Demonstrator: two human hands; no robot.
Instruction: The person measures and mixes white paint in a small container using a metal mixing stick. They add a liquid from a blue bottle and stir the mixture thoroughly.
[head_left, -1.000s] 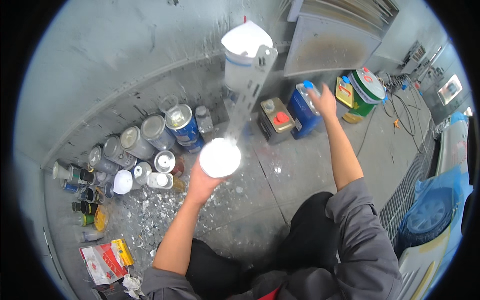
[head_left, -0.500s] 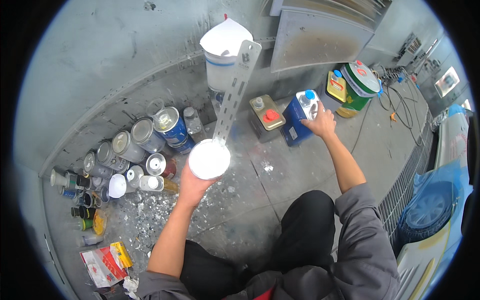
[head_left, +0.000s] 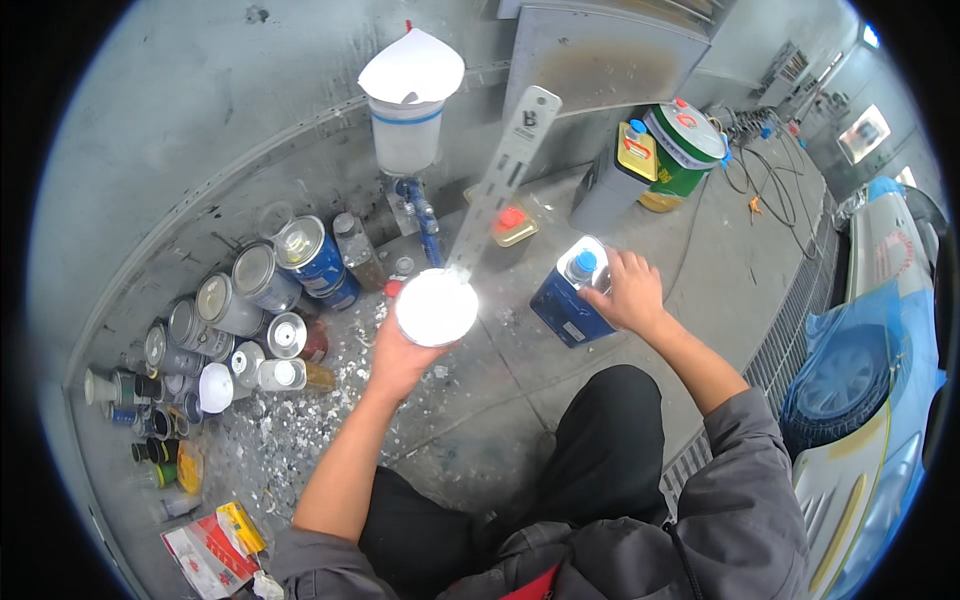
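The blue rectangular can (head_left: 570, 312) has come away from beside the olive tin (head_left: 516, 236) and is now nearer the person, with the right hand (head_left: 630, 291) drawn back along with it. That hand is bent around the can's top at the handle side, its thumb lying along the edge near the blue cap (head_left: 580, 265), which is on; whether the can's base touches the floor (head_left: 480, 430) I cannot tell. The left hand (head_left: 398, 362) is wrapped around the side of a round cup (head_left: 438, 310), whose bright white inside is too glaring to read. A slotted metal strip (head_left: 507, 160) stands tilted in the cup, its lower end at the far rim and its upper end leaning away to the right. The olive tin, with its red cap, shows partly behind the strip. Farther off, a yellow-topped tin (head_left: 637, 158) stands just beside a green drum (head_left: 676, 180). Beyond the cup, a white paper cone (head_left: 412, 66) sits in a translucent container (head_left: 406, 137) by the wall (head_left: 230, 90). To the left, lidded paint cans (head_left: 228, 303) line the wall's foot, near white flecks scattered over the floor.
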